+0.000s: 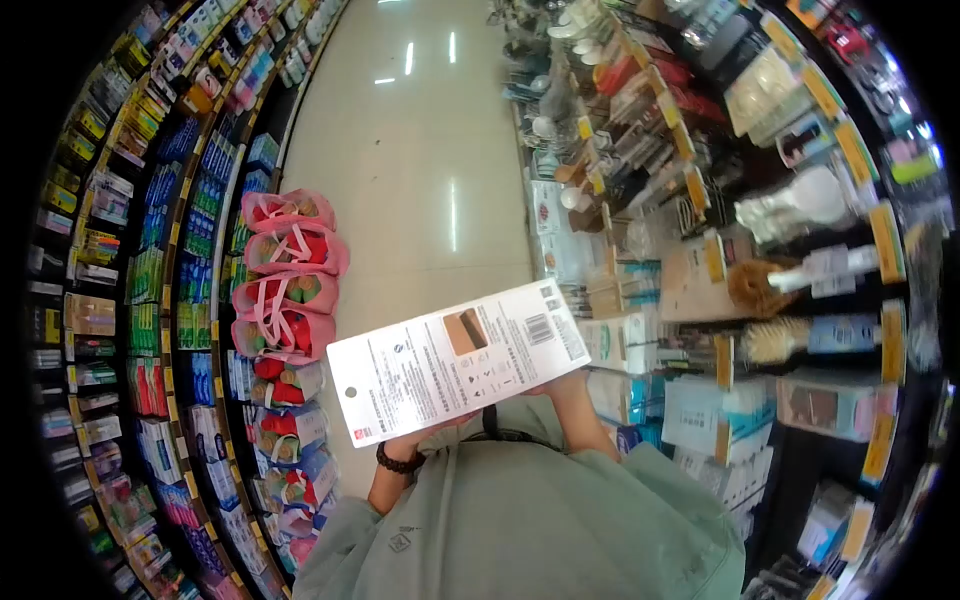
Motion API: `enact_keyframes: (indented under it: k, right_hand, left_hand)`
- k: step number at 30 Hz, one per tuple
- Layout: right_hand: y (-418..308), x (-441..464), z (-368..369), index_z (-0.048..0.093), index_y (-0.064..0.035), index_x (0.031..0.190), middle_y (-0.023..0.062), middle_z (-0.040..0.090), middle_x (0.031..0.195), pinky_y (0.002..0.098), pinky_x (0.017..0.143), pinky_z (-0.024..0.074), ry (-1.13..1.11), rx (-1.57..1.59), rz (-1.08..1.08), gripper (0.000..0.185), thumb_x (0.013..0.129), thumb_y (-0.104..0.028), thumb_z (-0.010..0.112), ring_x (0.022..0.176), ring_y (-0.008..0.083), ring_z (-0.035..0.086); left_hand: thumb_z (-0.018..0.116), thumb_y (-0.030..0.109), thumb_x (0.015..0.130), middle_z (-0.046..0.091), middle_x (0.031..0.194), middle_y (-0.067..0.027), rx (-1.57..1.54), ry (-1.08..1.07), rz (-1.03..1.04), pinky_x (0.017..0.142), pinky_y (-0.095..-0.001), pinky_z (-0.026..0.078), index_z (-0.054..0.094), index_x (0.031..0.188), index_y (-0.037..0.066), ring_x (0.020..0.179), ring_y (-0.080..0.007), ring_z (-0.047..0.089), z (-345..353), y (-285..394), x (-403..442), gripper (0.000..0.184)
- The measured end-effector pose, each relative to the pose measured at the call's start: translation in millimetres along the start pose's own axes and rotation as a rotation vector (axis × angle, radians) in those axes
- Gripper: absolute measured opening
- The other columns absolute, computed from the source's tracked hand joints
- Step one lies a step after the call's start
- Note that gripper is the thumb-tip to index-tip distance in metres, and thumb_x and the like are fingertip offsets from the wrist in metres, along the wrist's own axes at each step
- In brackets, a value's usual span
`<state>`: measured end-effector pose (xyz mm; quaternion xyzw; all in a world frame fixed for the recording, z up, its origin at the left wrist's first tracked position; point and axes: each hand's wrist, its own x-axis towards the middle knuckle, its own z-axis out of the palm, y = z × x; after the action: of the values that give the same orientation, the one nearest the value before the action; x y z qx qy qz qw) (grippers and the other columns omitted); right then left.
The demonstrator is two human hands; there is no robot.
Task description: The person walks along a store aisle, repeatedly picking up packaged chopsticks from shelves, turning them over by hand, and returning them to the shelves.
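Observation:
A flat white box [455, 362] is in front of my chest, its printed back face turned up towards me. It shows small text, a brown picture, a barcode and a hole near the left end. My left hand [432, 431], with a dark beaded bracelet at the wrist, grips the box from below along its near edge. Farther right, my right hand [560, 385] holds the same box under its near right part. Most of the fingers on both hands are hidden beneath it.
Shelves of toothpaste boxes [203, 225] and bottles run along the left. Pink bags [290, 290] stand in a row against them. On the right, brushes [778, 340] and packaged goods hang above yellow price tags. A shiny tiled aisle floor [420, 150] stretches ahead.

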<state>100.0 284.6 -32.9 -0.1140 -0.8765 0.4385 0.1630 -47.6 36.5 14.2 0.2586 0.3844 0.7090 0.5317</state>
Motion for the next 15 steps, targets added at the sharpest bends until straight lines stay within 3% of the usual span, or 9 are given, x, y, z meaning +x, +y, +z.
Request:
enact_keyframes:
  k: [1, 3, 5, 15]
  right_hand:
    - [10.3, 18.0, 2.0, 0.057, -0.0190, 0.138, 0.0062, 0.057, 0.139, 0.0451, 0.116, 0.0332, -0.038, -0.065, 0.043, 0.093, 0.058, -0.054, 0.088, 0.132, 0.0352, 0.048]
    - [19.9, 54.8, -2.3, 0.057, -0.0188, 0.139, 0.0060, 0.057, 0.140, 0.0449, 0.116, 0.0331, 0.042, 0.009, -0.105, 0.089, 0.061, -0.051, 0.088, 0.133, 0.0349, 0.047]
    - [16.1, 92.1, -9.2, 0.056, -0.0181, 0.139, 0.0062, 0.056, 0.140, 0.0446, 0.116, 0.0329, 0.058, 0.144, -0.082, 0.089, 0.062, -0.049, 0.087, 0.133, 0.0343, 0.047]
    - [72.7, 269.8, -36.0, 0.051, -0.0147, 0.143, 0.0073, 0.053, 0.142, 0.0430, 0.116, 0.0324, 0.088, 0.685, 0.209, 0.087, 0.067, -0.040, 0.086, 0.135, 0.0311, 0.045]
  left_hand:
    - [0.047, 0.044, 0.095, 0.034, 0.155, -0.0118, 0.010, 0.018, 0.002, 0.112, -0.0558, 0.034, 0.024, 0.156, 0.013, 0.139, -0.0360, 0.037, -8.0, 8.8, 14.5, 0.072]
    - [0.048, 0.043, 0.094, 0.035, 0.155, -0.0118, 0.035, 0.052, 0.005, 0.111, -0.0553, 0.035, 0.025, 0.156, 0.013, 0.139, -0.0357, 0.038, -21.8, 25.4, 41.0, 0.072]
    - [0.050, 0.042, 0.093, 0.036, 0.154, -0.0118, 0.050, 0.088, 0.000, 0.111, -0.0547, 0.035, 0.025, 0.156, 0.013, 0.138, -0.0354, 0.039, -37.1, 39.0, 64.8, 0.073]
    - [0.057, 0.036, 0.089, 0.041, 0.150, -0.0116, 0.142, 0.245, -0.021, 0.109, -0.0519, 0.039, 0.028, 0.154, 0.012, 0.135, -0.0337, 0.043, -128.3, 79.7, 227.5, 0.075]
